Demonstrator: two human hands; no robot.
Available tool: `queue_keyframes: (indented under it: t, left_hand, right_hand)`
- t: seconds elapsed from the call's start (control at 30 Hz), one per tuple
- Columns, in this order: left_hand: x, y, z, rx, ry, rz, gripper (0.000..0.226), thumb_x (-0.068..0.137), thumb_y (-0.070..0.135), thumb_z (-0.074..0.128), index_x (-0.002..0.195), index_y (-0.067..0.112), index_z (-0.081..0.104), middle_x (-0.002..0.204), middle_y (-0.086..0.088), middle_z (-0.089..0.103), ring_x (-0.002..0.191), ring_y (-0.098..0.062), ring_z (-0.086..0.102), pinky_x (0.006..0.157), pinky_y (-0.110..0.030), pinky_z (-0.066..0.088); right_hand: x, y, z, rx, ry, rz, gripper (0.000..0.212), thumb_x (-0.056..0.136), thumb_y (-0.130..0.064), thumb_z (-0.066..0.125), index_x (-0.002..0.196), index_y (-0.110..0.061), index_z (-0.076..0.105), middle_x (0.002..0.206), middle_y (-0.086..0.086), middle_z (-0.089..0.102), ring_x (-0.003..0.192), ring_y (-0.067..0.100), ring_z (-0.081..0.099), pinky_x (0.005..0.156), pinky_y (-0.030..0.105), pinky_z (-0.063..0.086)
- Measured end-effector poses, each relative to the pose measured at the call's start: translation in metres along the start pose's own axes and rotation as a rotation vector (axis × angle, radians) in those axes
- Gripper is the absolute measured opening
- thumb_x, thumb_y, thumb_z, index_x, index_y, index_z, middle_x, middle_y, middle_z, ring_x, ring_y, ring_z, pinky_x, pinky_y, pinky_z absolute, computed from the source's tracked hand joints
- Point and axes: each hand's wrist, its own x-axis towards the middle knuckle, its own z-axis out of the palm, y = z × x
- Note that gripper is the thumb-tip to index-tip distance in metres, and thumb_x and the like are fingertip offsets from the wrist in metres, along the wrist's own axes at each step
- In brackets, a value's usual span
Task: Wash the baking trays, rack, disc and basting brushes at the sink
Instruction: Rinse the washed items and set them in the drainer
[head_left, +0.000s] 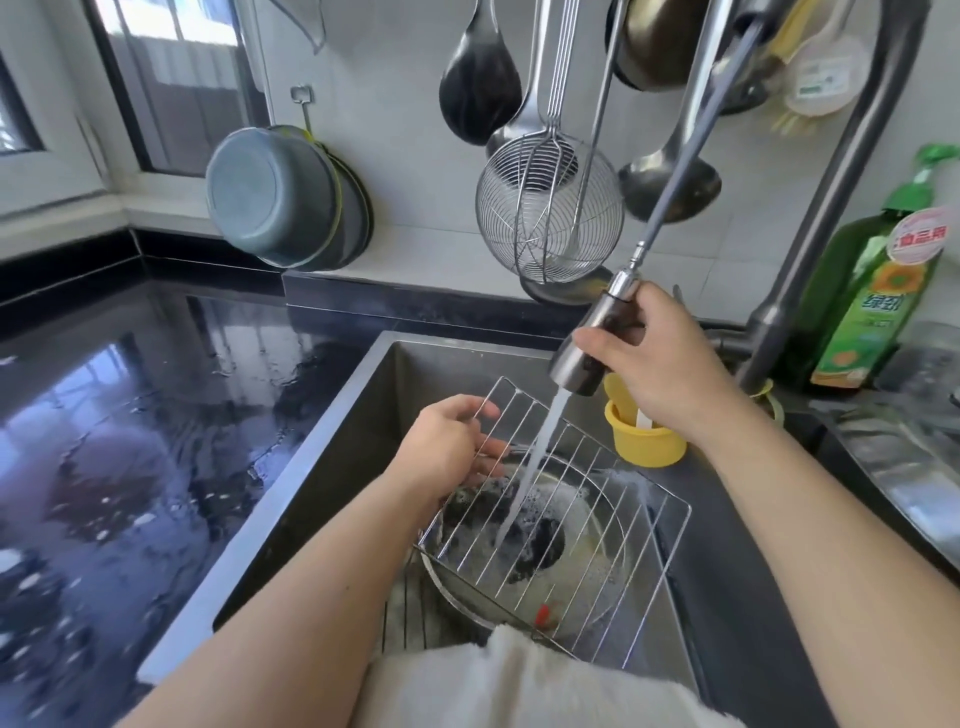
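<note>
The wire rack (561, 514) tilts over the steel sink (332, 415), its far-left edge gripped by the left hand (441, 447); thin shiny bars, rounded corners; the right hand (649, 358) clasps the pull-out sprayer head (592, 343), water striking the bars; a sudsy round basin (597, 561) lies beneath; a yellow cup (644, 441) stands just right.

The tilted wire rack (561, 525) spans most of the sink (332, 447), covering the soapy bowl (597, 582) beneath. A yellow cup (644, 441) blocks the far right corner. The wet bench (130, 415) on the left lies open.
</note>
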Motion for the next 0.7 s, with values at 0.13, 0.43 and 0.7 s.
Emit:
queue_keyframes:
  t: [0.13, 0.43, 0.7]
  left_hand:
    - [-0.001, 0.001, 0.003, 0.011, -0.036, -0.014, 0.041, 0.103, -0.002, 0.03, 0.113, 0.017, 0.065, 0.099, -0.017, 0.078, 0.072, -0.025, 0.074, 0.065, -0.032, 0.052]
    - [-0.002, 0.002, 0.003, 0.019, -0.038, -0.013, 0.046, 0.099, -0.009, 0.032, 0.115, 0.017, 0.067, 0.098, -0.02, 0.077, 0.068, -0.026, 0.072, 0.059, -0.03, 0.045]
    - [-0.001, 0.001, -0.005, 0.014, 0.066, 0.054, 0.043, 0.1, -0.009, 0.033, 0.109, 0.013, 0.068, 0.092, -0.02, 0.073, 0.069, -0.019, 0.066, 0.05, -0.018, 0.048]
  right_hand:
    - [0.001, 0.001, 0.002, -0.131, 0.106, -0.003, 0.034, 0.086, -0.041, 0.078, 0.101, -0.018, 0.059, 0.095, -0.002, 0.069, 0.091, 0.024, 0.066, 0.085, 0.044, 0.054]
    - [0.019, -0.019, 0.022, -0.153, 0.102, 0.021, 0.039, 0.086, -0.044, 0.077, 0.108, -0.017, 0.059, 0.1, -0.002, 0.066, 0.095, 0.023, 0.062, 0.081, 0.036, 0.05]
    - [0.006, 0.0, -0.028, -0.408, 0.067, 0.161, 0.04, 0.085, -0.043, 0.078, 0.111, -0.02, 0.057, 0.103, 0.001, 0.064, 0.096, 0.028, 0.06, 0.088, 0.042, 0.052]
